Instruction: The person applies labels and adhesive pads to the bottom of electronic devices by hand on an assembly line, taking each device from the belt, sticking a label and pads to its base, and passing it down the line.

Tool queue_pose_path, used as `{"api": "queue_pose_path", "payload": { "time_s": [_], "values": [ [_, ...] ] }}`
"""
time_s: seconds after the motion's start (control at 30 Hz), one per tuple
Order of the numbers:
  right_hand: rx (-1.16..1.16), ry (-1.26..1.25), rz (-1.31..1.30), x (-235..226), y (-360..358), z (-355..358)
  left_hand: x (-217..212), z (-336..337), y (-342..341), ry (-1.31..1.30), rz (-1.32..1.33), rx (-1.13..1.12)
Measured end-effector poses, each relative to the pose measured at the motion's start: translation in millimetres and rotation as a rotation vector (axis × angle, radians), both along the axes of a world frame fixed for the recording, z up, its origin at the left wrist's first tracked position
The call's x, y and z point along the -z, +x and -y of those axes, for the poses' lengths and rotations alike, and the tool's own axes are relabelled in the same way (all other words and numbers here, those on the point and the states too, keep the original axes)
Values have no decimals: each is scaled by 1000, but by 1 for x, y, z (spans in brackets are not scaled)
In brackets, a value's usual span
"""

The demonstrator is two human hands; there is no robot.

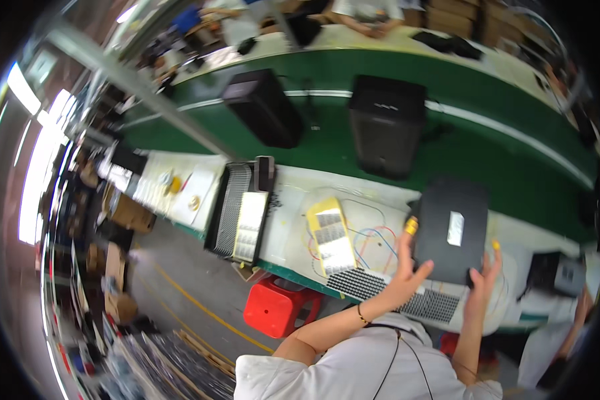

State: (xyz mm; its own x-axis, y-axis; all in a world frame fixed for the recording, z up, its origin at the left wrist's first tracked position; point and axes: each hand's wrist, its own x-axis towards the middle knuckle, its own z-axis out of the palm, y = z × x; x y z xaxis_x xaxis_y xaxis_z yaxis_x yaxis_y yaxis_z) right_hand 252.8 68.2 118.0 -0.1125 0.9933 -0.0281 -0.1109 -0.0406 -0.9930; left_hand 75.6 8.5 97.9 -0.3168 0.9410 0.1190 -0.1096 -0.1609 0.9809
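A black speaker box (pixel 447 247) with a white label on its upward face stands on the white bench in front of me, reaching over the edge of the green belt. My left hand (pixel 407 263) holds its left side, with a yellow-covered fingertip on the edge and the thumb at the near left corner. On the other side, my right hand (pixel 483 283) grips the near right corner; its thumb meets the box and a yellow-tipped finger points along the right side. Under and before my forearms lies a black perforated speaker grille (pixel 430 305), partly hidden.
Two black speakers (pixel 388 127) stand on the green belt (pixel 327 143). Left of my hands are a yellow label sheet (pixel 332 233), loose coloured wires (pixel 373 237) and a black tray (pixel 218 233). A red stool (pixel 271 310) is below the bench. Other people sit across and at right.
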Motion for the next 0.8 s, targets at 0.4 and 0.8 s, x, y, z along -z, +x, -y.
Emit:
{"api": "queue_pose_path", "payload": {
  "time_s": [0.4,0.8],
  "values": [
    [-217,-120,59,-12,7,-116,-12,-57,-74,184,-386,-205],
    [95,336,928,52,340,-212,17,-229,-221,-58,-338,-878]
  ]
}}
